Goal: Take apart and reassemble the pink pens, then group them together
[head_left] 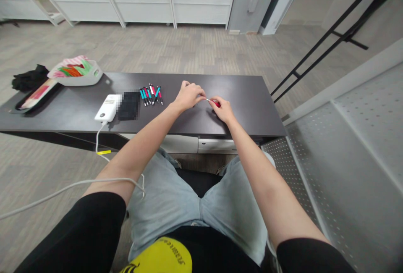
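Note:
Over the right half of the dark tabletop my two hands meet, their fingertips almost touching. My right hand is closed around a red pen barrel, mostly covered by the fingers. From the barrel a thin pale piece points left into the pinched thumb and fingers of my left hand. Whether that piece is a refill or the pen's tip is too small to tell. Left of my left hand lies a loose group of click pens, teal, red and white with black parts.
A white power bank-like device with a white cable sits beside a blurred dark item. Farther left on the table are a white basket, a long dark tray and black cloth. A perforated panel borders the right.

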Demonstrator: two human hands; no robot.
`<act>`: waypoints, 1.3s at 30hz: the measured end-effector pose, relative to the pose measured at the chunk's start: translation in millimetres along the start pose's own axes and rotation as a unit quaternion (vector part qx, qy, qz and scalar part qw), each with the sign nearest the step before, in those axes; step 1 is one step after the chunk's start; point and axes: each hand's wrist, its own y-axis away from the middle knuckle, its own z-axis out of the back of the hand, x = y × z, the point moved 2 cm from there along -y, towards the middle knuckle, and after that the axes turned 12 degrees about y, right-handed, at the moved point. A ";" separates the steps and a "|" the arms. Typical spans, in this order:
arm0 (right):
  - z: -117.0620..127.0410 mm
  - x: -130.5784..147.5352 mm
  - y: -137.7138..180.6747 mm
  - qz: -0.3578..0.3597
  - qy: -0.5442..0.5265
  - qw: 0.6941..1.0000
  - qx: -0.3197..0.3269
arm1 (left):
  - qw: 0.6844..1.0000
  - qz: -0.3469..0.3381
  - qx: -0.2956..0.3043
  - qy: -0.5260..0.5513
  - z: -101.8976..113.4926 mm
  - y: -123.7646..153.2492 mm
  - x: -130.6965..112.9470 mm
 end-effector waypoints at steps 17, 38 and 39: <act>1.5 -0.5 0.5 -0.017 0.001 1.000 -0.023 | 0.992 0.103 -0.003 -0.070 -11.7 15.5 -15.8; -0.7 -0.7 -2.7 -0.057 -0.044 0.997 -0.010 | 0.996 0.020 0.088 0.004 -34.4 7.4 14.8; -0.9 -0.8 -2.8 -0.056 -0.047 0.997 -0.011 | 0.996 0.022 0.081 0.007 -33.6 8.0 16.3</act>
